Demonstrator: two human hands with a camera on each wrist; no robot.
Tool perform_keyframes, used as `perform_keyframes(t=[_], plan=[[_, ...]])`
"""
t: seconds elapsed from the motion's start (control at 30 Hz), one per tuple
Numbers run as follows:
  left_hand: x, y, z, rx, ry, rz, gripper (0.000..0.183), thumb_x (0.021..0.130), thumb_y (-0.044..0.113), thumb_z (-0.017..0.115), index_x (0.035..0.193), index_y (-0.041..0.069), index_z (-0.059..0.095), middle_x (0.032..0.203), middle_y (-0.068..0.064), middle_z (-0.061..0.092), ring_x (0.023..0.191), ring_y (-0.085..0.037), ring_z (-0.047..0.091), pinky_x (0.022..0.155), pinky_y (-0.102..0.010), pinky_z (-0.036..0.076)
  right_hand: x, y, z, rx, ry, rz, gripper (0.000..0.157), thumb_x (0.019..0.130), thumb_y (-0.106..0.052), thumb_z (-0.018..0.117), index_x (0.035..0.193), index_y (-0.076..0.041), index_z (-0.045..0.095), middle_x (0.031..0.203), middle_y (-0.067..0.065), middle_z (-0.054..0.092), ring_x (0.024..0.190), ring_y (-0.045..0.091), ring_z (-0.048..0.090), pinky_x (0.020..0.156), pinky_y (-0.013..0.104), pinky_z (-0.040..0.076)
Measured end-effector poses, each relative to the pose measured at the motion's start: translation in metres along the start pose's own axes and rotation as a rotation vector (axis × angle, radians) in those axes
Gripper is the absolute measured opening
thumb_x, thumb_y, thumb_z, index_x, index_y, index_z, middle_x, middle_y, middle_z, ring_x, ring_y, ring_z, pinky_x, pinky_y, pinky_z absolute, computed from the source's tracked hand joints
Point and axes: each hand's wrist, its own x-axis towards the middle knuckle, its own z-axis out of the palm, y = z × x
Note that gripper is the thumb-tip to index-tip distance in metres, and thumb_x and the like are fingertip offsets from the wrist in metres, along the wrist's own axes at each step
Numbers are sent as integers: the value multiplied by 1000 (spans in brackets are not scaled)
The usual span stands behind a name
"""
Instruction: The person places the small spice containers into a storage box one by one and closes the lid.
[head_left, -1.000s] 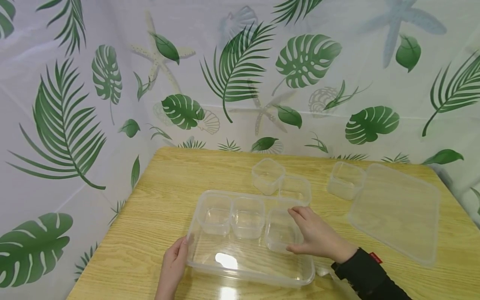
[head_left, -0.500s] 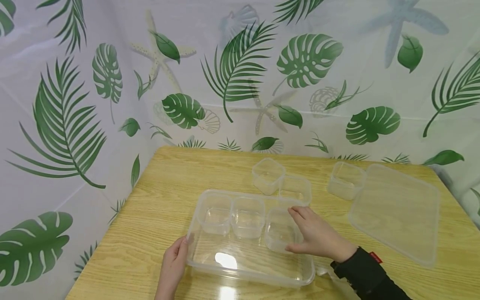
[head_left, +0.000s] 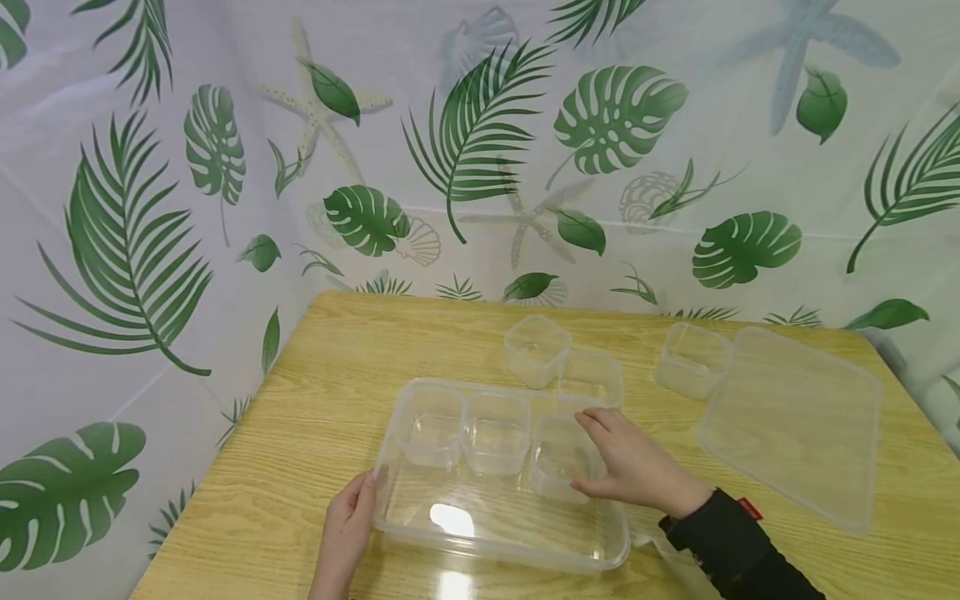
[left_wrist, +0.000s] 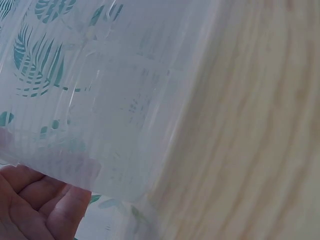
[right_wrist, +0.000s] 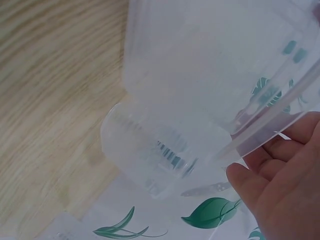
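Note:
A large clear plastic food container [head_left: 502, 546] lies on the wooden table. My left hand [head_left: 348, 525] holds its left wall, with the thumb by the rim; the left wrist view shows curled fingers [left_wrist: 65, 210] at that container's edge. Inside, two small clear square containers, one on the left [head_left: 430, 450] and one beside it [head_left: 497, 450], stand along the far wall. To their right, my right hand [head_left: 637, 462] grips a third small container [head_left: 558, 467], thumb on the near side and fingers on the far side. Part of it is hidden behind the hand.
Behind the large container stand two more small containers, one farther back [head_left: 536, 350] and one nearer [head_left: 592, 379]. Another small container [head_left: 690, 362] sits at the right, touching or overlapping a flat translucent lid [head_left: 795, 429]. A leaf-printed cloth [head_left: 465, 142] hangs behind the table [head_left: 300, 433].
My right hand's thumb has shifted slightly toward the far side, and the small container with it a little. The left hand stays in place on the large container.

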Motion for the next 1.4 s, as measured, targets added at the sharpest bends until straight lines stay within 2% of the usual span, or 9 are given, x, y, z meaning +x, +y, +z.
perform_keyframes(t=[0.37, 0.77, 1.17, 1.4], plan=[[1, 0, 1, 5, -1, -15, 36, 96, 18, 37, 114, -9, 53, 106, -23, 57, 92, -30, 57, 77, -39, 48, 5, 7, 2, 26, 5, 30, 77, 71, -39, 70, 122, 12, 42, 118, 24, 46, 107, 35, 45, 85, 43, 41], [1, 0, 1, 10, 5, -23, 35, 96, 18, 37, 112, -8, 54, 104, -21, 59, 89, -28, 58, 75, -36, 48, 8, 9, 3, 45, 6, 48, 74, 72, -34, 70, 123, 12, 41, 118, 25, 45, 108, 35, 44, 86, 44, 41], [0, 0, 1, -9, -1, 20, 35, 96, 16, 37, 113, -10, 53, 105, -23, 58, 90, -30, 58, 76, -38, 48, 9, 10, 3, 58, -5, 54, 74, 73, -34, 70, 124, 11, 41, 120, 25, 44, 109, 35, 43, 86, 43, 41], [0, 0, 1, -3, 5, 9, 35, 96, 16, 38, 113, -9, 54, 104, -22, 58, 89, -28, 58, 74, -36, 49, 10, 9, 1, 81, 0, 76, 71, 75, -32, 69, 124, 10, 41, 119, 25, 44, 109, 36, 43, 85, 43, 41]])
